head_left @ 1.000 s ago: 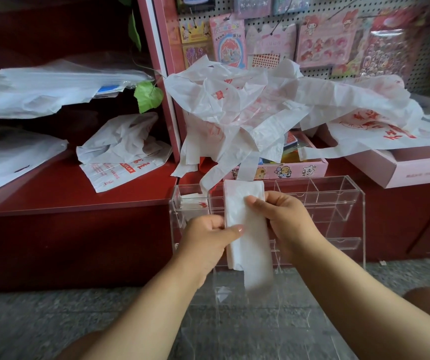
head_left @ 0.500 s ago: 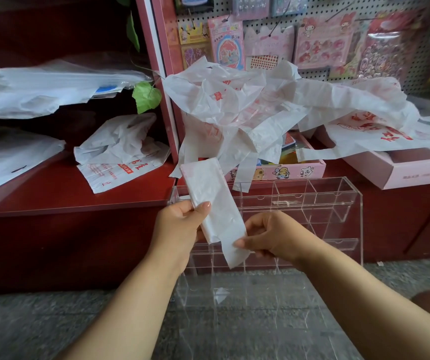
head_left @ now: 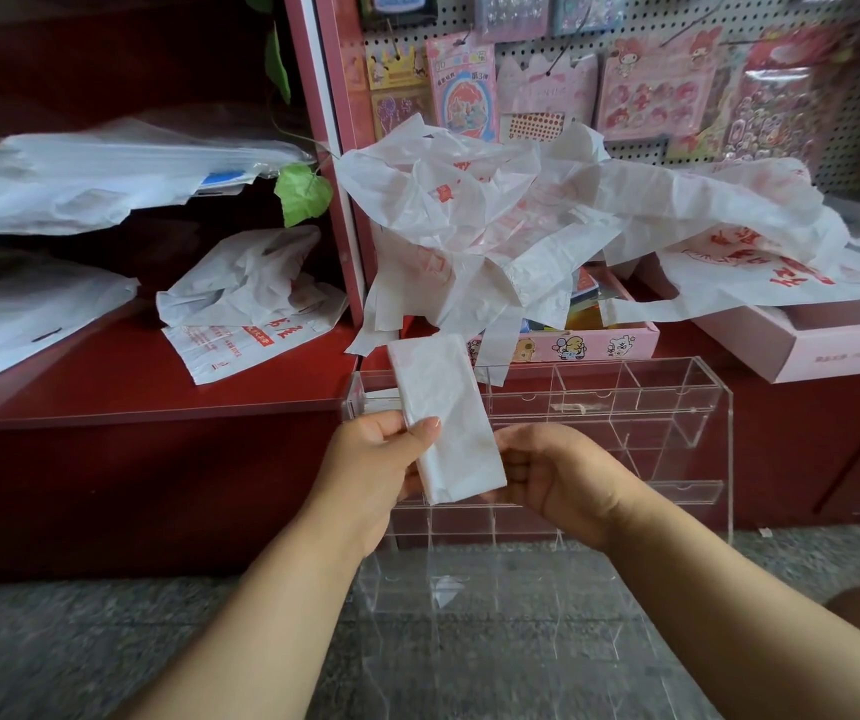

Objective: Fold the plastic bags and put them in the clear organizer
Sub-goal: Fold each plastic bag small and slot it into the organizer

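- We see a folded plastic bag (head_left: 446,423), a white strip pressed flat, held up in front of the clear organizer (head_left: 667,407), its upper end tilted toward the left.
- The left hand (head_left: 376,454) grips the bag at its left edge, thumb lying across the front face and the other fingers curled behind it.
- The right hand (head_left: 552,475) holds the bag's lower right part; its fingers are curled behind the strip, and we cannot see the fingertips themselves.
- The bag is in the air, in no compartment; it overlaps the organizer's upper left corner only in our line of sight.
- The organizer stands upright on the grey floor (head_left: 106,641), against the front of a red counter (head_left: 158,387), with rows of transparent compartments divided by thin walls.
- One small white scrap (head_left: 446,589) shows through the lower part of the organizer; we cannot tell whether it is inside a compartment.
- Behind the organizer, a heap of loose bags (head_left: 495,231), white with red print, spills over a pink box (head_left: 573,345) with cartoon animals and a second pink box (head_left: 807,340) to the right.
- On the red counter at left lie more crumpled bags (head_left: 246,304), and above them a stack of flat white bags (head_left: 80,179) on a shelf.
- A green leaf (head_left: 303,192) hangs beside the pink post (head_left: 329,148).
- Sticker packs (head_left: 651,90) hang on the pegboard behind.
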Motion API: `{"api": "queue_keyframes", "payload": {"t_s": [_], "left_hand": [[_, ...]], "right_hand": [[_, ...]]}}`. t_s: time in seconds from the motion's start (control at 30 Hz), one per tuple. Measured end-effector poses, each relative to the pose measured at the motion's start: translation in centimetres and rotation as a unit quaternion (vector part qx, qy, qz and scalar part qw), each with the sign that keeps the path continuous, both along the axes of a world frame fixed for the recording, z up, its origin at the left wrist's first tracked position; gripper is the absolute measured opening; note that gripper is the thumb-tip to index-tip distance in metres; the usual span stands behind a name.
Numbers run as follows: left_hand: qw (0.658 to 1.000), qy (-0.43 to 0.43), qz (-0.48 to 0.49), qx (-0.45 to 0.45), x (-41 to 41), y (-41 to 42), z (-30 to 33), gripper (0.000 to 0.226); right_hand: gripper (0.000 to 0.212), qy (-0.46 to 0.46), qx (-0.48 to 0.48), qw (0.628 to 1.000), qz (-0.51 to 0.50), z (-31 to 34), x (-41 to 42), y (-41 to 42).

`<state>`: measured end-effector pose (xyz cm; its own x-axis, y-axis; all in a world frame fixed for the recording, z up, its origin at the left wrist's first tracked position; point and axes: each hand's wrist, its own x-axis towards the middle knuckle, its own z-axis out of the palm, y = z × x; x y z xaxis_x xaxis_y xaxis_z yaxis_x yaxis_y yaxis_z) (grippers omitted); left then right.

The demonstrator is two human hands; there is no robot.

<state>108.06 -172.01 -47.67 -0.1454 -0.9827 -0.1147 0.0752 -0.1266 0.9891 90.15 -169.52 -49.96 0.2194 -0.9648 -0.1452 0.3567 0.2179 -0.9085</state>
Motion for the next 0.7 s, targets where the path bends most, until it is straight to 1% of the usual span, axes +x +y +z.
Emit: {"api": "queue_keyframes", "payload": {"t_s": [0.03, 0.1, 0.17, 0.27, 0.37, 0.4, 0.47, 0.53, 0.57, 0.63, 0.7], "left_hand": [[1.000, -0.008, -0.002, -0.004, -0.1, 0.1, -0.1, 0.010], [1.000, -0.024, -0.003, -0.014, -0.4, 0.1, -0.3, 0.011], [0.999, -0.035, -0.005, -0.019, -0.6, 0.2, -0.5, 0.012], [0.998, -0.049, -0.006, -0.026, -0.8, 0.2, -0.6, 0.011], [0.998, -0.058, 0.012, -0.024, -1.0, 0.2, -0.8, 0.015], [0.998, -0.060, 0.022, -0.007, -1.0, 0.2, -0.8, 0.019], [0.996, -0.044, 0.008, 0.073, -1.0, 0.3, -0.9, 0.030], [0.985, 0.009, -0.039, 0.167, -1.0, 0.7, -0.6, 0.031], [0.980, 0.040, -0.047, 0.190, -1.0, 0.8, -0.4, 0.030], [0.982, 0.072, -0.027, 0.175, -1.2, 0.7, -0.4, 0.021], [0.990, 0.062, -0.001, 0.130, -1.3, 0.6, -0.4, 0.008]], "right_hand": [[0.043, 0.004, -0.006, 1.000, -0.007, 0.1, 0.1, 0.0], [0.025, 0.009, -0.020, 1.000, -0.020, 0.0, 0.2, 0.0], [0.014, 0.018, -0.024, 0.999, -0.037, -0.1, 0.3, 0.0], [0.019, 0.039, -0.035, 0.996, -0.074, -0.6, 0.4, -0.2], [0.013, 0.078, -0.061, 0.989, -0.106, -0.6, 0.5, -0.1], [0.015, 0.089, -0.073, 0.987, -0.115, -0.6, 0.5, -0.1], [0.024, 0.111, -0.098, 0.981, -0.128, -0.5, 0.5, -0.1], [0.035, 0.131, -0.112, 0.976, -0.137, -0.5, 0.5, -0.1], [0.040, 0.136, -0.115, 0.974, -0.138, -0.5, 0.6, 0.0], [0.047, 0.143, -0.116, 0.973, -0.139, -0.5, 0.8, 0.1], [0.050, 0.161, -0.109, 0.972, -0.134, -0.8, 1.0, 0.1]]}}
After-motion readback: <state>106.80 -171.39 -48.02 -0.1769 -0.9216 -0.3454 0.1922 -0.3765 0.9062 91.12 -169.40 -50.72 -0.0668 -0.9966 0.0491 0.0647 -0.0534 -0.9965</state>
